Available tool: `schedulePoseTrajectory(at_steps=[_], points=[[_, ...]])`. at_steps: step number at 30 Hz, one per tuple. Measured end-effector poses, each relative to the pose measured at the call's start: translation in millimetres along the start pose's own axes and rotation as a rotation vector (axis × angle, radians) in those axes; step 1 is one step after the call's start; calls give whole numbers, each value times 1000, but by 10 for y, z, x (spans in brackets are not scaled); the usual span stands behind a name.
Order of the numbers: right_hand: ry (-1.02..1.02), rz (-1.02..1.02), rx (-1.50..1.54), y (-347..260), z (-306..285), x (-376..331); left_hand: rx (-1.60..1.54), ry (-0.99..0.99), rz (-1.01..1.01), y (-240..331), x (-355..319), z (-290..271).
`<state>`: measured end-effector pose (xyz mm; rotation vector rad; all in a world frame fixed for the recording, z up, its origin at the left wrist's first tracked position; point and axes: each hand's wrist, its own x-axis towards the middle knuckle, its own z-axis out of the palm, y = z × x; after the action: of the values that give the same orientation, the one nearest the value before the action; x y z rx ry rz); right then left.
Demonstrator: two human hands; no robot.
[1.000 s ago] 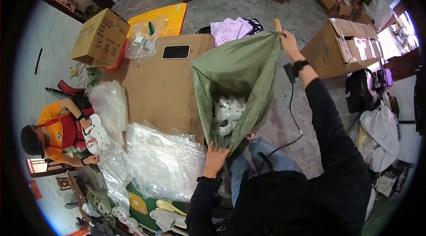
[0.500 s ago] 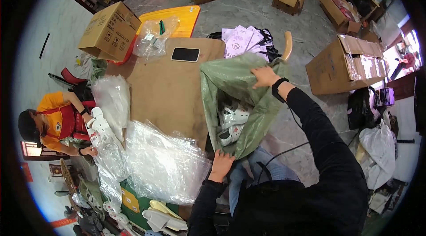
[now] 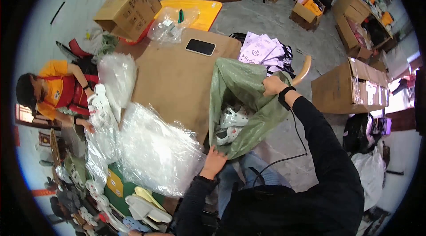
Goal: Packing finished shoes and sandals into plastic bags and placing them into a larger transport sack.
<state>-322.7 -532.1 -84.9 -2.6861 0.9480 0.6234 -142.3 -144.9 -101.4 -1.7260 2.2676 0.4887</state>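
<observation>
A green woven sack hangs with its mouth open at the table's right edge. Inside it lie several white clogs with dark holes and small coloured marks. My right hand, a dark band at its wrist, is closed on the sack's far right rim. At the near left corner of the mouth, my left hand pinches the rim between thumb and fingers. The sack's bottom is hidden.
Clear plastic bags cover the near part of the brown table, where a phone lies. A co-worker at left handles a white clog. Right of the sack stands a cardboard box; pale slippers lie lower left.
My right hand's fingers have closed more tightly on the rim. The sack's mouth looks somewhat narrower. The whole view has shifted, and a forearm now shows at the lower edge by the slippers.
</observation>
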Motion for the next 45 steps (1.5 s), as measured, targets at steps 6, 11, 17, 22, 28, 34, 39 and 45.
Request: schedulePoseTrajectory(at_steps=[6,11,17,22,28,34,39,45], points=[[-29,69,-16,-61,-63,-42,126,-28,-84,-180,-77,-24],[387,187,-41,-507,-16,-318,95,34,-128,-137,-145,28],[469,-443,79,-1582,1015,-850,77,143,-190,13,-48,126],[-735,-147,151,-1622,1773,-1055,26,52,-208,33,-81,91],[-879,34,20,-1556,2139,-1105,3,123,-215,-61,-230,261],[-673,175,-234,-1744,1474,-1219,-183,431,-128,-129,-854,39],[-472,136,-188,-1888,1267,-908,-332,432,-319,-284,-1804,154],[181,-157,220,-3579,368,-603,-605,553,-799,-466,-3011,610]])
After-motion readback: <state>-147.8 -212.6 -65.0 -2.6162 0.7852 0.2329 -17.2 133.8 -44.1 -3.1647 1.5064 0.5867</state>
